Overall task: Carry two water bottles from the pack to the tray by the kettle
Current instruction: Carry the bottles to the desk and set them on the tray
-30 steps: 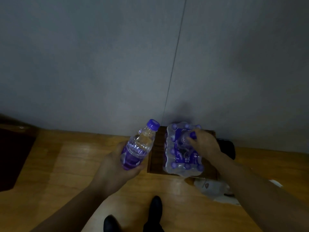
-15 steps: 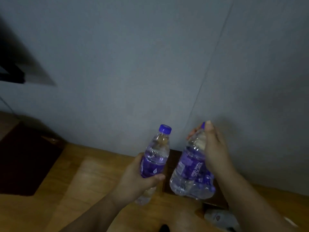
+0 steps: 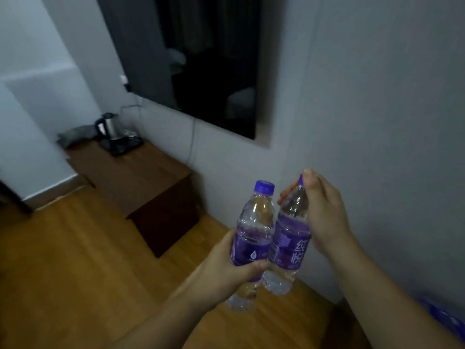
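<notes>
A grey wall (image 3: pixel 377 96) fills most of the room, and a dark screen (image 3: pixel 201 66) hangs on it, well above the counter (image 3: pixel 141 177). That counter is a low brown wooden cabinet pushed against the wall, standing on a wooden floor (image 3: pixel 63 260) that runs out from its foot. At the counter's far end sits a dark tray (image 3: pixel 120 146), and on the tray stands the kettle (image 3: pixel 107 125) — metal body, black handle. A grey heap lies just beside the kettle, too blurred to name. Nearer than the counter, to its right and well apart from the tray, a person holds two water bottles side by side, their labels touching. The left hand (image 3: pixel 224 270) is wrapped around the purple label of the left bottle (image 3: pixel 254 238), which stands nearly upright with its purple cap clear. The right hand (image 3: pixel 324 212) grips the right bottle (image 3: pixel 289 245) by the neck and shoulder — fingers closed over the cap, the body hanging below.
</notes>
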A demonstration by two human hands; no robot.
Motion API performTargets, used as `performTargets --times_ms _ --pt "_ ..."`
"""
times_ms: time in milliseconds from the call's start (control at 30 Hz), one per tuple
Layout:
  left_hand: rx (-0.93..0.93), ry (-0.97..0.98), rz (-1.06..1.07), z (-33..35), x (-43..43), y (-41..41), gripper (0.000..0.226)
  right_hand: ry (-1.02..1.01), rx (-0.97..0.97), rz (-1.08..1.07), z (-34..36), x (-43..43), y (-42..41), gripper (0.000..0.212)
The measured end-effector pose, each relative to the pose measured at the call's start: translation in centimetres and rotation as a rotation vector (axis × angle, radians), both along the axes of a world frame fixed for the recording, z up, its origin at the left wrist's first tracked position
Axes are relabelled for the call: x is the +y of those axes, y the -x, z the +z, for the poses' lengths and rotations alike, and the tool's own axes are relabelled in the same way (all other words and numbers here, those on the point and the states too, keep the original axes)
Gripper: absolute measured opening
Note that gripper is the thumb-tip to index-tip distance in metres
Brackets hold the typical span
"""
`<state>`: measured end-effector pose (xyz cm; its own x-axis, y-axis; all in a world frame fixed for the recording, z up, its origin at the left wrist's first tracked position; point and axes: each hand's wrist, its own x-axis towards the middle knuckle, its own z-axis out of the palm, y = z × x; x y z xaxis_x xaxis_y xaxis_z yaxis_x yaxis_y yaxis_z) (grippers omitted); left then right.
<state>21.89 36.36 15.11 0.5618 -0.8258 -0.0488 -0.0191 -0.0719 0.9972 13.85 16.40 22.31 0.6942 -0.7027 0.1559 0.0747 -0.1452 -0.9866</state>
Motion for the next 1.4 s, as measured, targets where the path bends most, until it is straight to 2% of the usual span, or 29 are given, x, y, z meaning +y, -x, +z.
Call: performTargets --times_ms 133,333,467,667,1000,1200,1400 --pt "-0.021 0.039 0.119 0.6 7.7 -5.8 0.061 -0.009 -0.025 0.062 1.3 7.1 -7.6 0.058" --pt "-0.018 0.066 0.275 1.3 16.5 -14.5 0.065 0.05 -0.037 0.157 2.7 15.9 -19.3 0.048" --pt "-0.023 0.067 0.365 1.4 20.7 -21.7 0.067 0.051 -0.061 0.243 2.7 20.1 -28.3 0.054" --pt "-0.05 0.053 0.455 0.8 26.0 -35.8 0.067 0.03 -0.081 0.38 1.2 25.1 -44.5 0.064" --pt "-0.064 0.048 0.67 3.1 35.6 -59.6 0.06 0.081 -0.065 0.569 3.7 35.2 -72.8 0.056" --pt "-0.091 0.038 0.675 2.2 40.2 -71.9 0.061 0.084 -0.045 0.591 3.0 40.4 -85.3 0.052" --pt "-0.073 0.072 0.572 0.8 45.6 -86.4 0.066 0.09 -0.03 0.49 1.9 45.8 -97.5 0.049"
